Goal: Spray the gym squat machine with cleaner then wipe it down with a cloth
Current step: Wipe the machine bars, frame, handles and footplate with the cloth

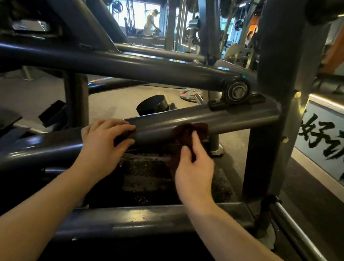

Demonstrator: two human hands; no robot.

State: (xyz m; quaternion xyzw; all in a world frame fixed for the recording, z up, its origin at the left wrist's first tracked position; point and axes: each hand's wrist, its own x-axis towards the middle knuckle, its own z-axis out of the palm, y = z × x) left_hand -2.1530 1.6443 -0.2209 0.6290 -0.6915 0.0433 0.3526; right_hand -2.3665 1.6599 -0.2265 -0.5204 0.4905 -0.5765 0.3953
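Wiping step: judged to be under way, with fabric already on the metal; no spray bottle shows.
Nearest bar: a lower frame bar (pixel 155 221) of the squat machine (pixel 285 46) lies crosswise, and both forearms reach over it.
Left hand: the left hand (pixel 102 141) has its grip closed on the slanted tube (pixel 233 120), fingers on top and thumb below, probably to brace. A dark patch under the fingertips may be fabric; I cannot tell.
Right hand: the right hand (pixel 194 170) has its grip clamped on the cloth (pixel 188 132), pinching the dark brown fabric from the near side.
Cloth: draped across the tube and hanging down its near face, likely so it hugs the round surface.
Tube axis: long axis runs from lower left up to the right, ending at the upright post (pixel 273 142).
Beyond: a pivot bearing (pixel 236 91) and upper bar (pixel 110 64), a weight plate (pixel 189 94) on the floor, and a distant person (pixel 150 22) by the windows.
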